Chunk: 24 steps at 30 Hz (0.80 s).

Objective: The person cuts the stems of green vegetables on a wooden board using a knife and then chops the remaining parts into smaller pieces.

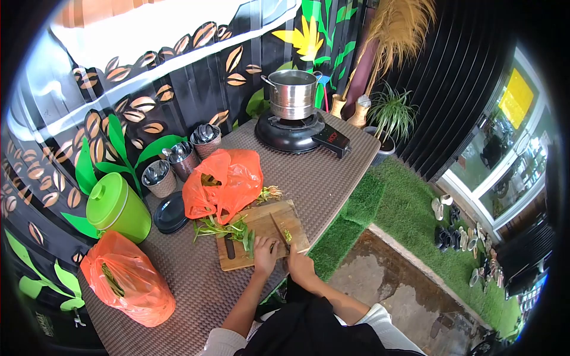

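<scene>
A wooden cutting board (264, 218) lies near the table edge in front of me. My left hand (265, 255) is closed over a bunch of leafy greens (238, 232), whose leaves spread out over the board's left side. My right hand (300, 265) grips a knife (278, 226), its blade pointing away from me across the board; the handle is mostly hidden by my fingers. Small chopped green bits (288, 235) lie just right of the blade. Behind the board stands an orange plastic bag (228, 181), with pale root ends (270, 193) beside it.
At the far end, a steel pot (293, 98) sits on a black portable stove (288, 135). Along the wall are cups of cutlery (158, 179), a dark round lid (171, 212) and a green lidded bin (120, 209). Another orange bag (133, 279) stands at left.
</scene>
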{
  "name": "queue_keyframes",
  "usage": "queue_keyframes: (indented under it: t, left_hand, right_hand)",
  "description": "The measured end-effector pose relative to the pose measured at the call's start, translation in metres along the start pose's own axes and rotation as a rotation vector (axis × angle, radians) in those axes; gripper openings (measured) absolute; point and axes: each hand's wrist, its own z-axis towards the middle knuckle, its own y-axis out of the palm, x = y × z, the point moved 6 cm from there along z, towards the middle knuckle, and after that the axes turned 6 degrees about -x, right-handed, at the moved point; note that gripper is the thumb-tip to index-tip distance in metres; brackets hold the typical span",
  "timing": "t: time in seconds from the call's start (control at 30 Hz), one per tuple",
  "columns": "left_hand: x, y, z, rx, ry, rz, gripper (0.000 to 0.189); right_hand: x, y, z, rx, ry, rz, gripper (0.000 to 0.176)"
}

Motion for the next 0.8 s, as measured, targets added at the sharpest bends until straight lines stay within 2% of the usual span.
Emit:
queue_keyframes:
  t: [0.23, 0.4, 0.53, 0.63, 0.7, 0.8]
  left_hand:
    - [0.011, 0.003, 0.000, -0.042, 0.166, 0.072, 0.020]
    - [0.003, 0.006, 0.001, -0.021, 0.075, -0.008, 0.027]
    - [0.004, 0.006, 0.001, -0.035, 0.081, 0.011, 0.027]
    - [0.008, 0.004, 0.002, -0.010, 0.105, 0.035, 0.028]
    - [0.003, 0.007, 0.001, -0.069, -0.011, -0.061, 0.030]
    - [0.001, 0.008, 0.001, -0.063, -0.045, -0.077, 0.030]
  right_hand:
    - [0.005, -0.008, 0.013, -0.108, -0.017, -0.001, 0.030]
    - [-0.003, -0.014, 0.009, -0.117, 0.029, 0.013, 0.027]
    - [-0.005, -0.012, 0.006, -0.146, 0.026, 0.004, 0.027]
    - [-0.005, -0.003, 0.010, -0.066, 0.026, 0.041, 0.028]
    - [-0.005, -0.003, 0.021, -0.062, 0.038, 0.077, 0.027]
    - [-0.002, -0.008, 0.036, -0.072, -0.011, 0.016, 0.026]
